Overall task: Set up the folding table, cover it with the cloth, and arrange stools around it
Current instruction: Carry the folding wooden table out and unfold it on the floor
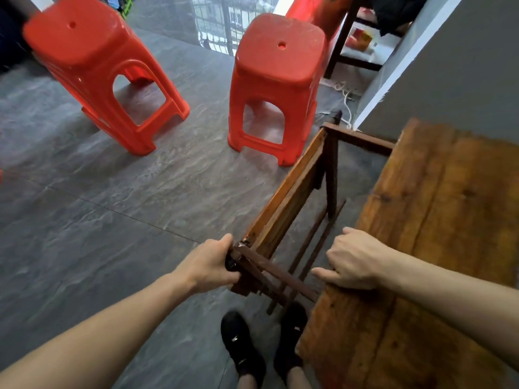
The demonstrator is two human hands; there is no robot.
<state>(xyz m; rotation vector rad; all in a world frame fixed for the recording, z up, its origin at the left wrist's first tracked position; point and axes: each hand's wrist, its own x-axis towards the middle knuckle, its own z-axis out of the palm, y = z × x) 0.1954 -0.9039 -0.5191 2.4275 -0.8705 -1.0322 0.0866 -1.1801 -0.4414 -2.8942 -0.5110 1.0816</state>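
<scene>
The folding table's wooden top (438, 248) stands tilted against the grey wall at the right. Its dark wooden leg frame (292, 203) is swung partly out from the top toward the floor. My left hand (209, 265) grips the near corner of that frame. My right hand (354, 259) grips the near left edge of the tabletop, fingers curled over it. Two red plastic stools stand on the floor ahead: one (92, 66) at the far left, one (278, 80) in the middle. No cloth is in view.
Grey tiled floor (112, 220) spreads to the left. My black shoes (241, 343) stand just below the frame. A grey wall (449, 68) rises at the right, with a dark wooden shelf (345, 37) and more red plastic behind the stools. A white cord (348, 105) lies by the wall's corner.
</scene>
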